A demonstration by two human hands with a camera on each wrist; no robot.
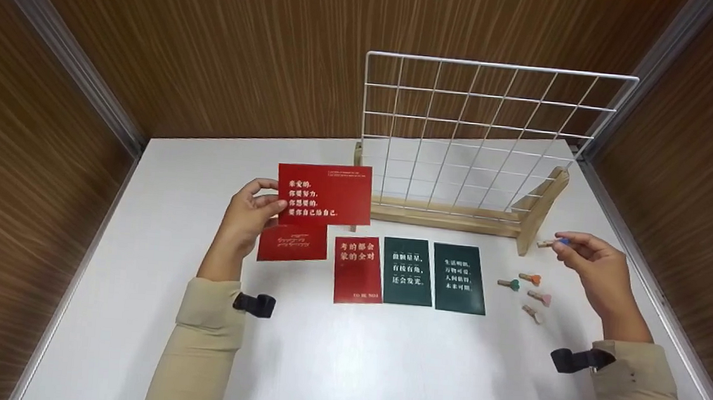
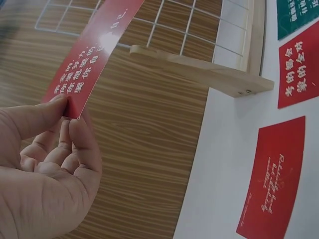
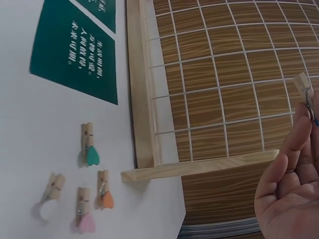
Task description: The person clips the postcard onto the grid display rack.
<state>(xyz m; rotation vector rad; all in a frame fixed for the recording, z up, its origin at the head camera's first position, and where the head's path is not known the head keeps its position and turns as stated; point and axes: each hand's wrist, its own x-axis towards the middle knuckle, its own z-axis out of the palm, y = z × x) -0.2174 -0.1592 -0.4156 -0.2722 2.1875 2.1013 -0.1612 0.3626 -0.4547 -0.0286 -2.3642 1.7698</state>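
Your left fingers point(image 1: 273, 209) pinch a red card point(image 1: 325, 194), right fingers point(image 1: 571, 258) a clothespin point(image 3: 302, 82); four cards point(image 1: 408, 272), four clothespins point(image 1: 507, 284) lie before the wire grid point(image 1: 457, 122).

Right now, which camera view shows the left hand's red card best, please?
The head view: the held red card shows all four corners there. The left wrist view shows it slanted, cropped above; the right wrist view misses it.

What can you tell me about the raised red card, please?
The red card is thin, glossy and rectangular, with four lines of white characters and smaller print at upper right. The left hand pinches its left edge, holding it up; the head view shows it overlapping the rack at its left end.
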